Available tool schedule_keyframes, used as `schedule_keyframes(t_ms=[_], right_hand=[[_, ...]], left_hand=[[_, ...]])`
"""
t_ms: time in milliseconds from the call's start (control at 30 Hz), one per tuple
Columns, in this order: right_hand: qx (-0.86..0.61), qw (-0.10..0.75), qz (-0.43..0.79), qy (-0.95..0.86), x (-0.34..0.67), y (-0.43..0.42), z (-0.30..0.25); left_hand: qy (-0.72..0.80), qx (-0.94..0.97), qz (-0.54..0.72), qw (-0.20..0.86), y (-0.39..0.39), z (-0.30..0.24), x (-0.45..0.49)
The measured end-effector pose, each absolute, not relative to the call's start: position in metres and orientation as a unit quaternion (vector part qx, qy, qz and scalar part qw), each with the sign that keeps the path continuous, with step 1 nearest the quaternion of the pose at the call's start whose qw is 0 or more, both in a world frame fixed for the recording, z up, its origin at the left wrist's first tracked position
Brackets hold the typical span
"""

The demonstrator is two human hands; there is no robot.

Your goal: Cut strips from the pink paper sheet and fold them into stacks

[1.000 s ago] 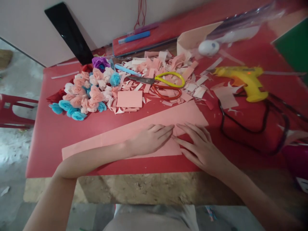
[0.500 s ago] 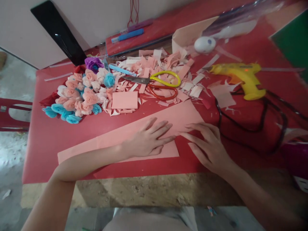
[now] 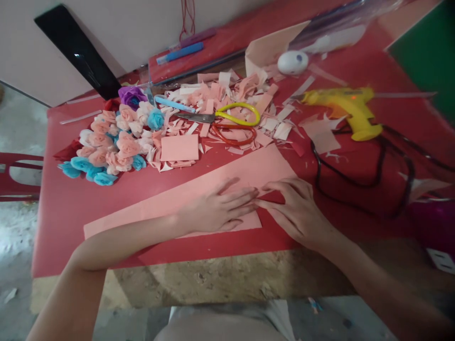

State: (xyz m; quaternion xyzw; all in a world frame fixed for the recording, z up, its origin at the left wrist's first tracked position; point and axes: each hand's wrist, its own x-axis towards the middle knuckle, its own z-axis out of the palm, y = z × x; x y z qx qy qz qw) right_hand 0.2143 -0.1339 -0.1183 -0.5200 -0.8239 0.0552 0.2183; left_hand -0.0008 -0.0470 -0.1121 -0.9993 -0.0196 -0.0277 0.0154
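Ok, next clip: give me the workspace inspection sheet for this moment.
Surface: red table, level, crowded toward the back.
Things in hand: long pink paper sheet, lying flat along the front.
Clutter: paper flowers, paper scraps, scissors, small pink card, yellow glue gun.
Hands: left hand and right hand open, flat on the sheet, fingertips nearly meeting.
Cables: black cable loops from the glue gun over the table's right side.
Surroundings: white wall, black panel leaning on it, red chair at left.
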Motion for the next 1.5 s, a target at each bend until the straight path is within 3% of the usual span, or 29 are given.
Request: schedule_keyframes(t_ms=[667, 1167, 1367, 1500], right_hand=[[-0.499, 0.241, 0.054, -0.830, 0.214, -0.133, -0.119], [-0.500, 0.235, 0.017, -0.833, 0.215, -0.131, -0.128], [-0.489, 0.308, 0.036, -0.815, 0.204, -0.122, -0.122], [-0.508, 0.276, 0.039, -0.815, 0.206, -0.117, -0.126]], left_hand=[[0.046, -0.999, -0.005, -0.017, -0.036, -0.111, -0.008], [-0.011, -0.999, 0.040, -0.028, -0.025, -0.107, -0.049], [-0.010, -0.999, 0.020, -0.030, -0.025, -0.109, -0.049], [-0.013, -0.999, 0.018, -0.035, -0.026, -0.109, -0.050]])
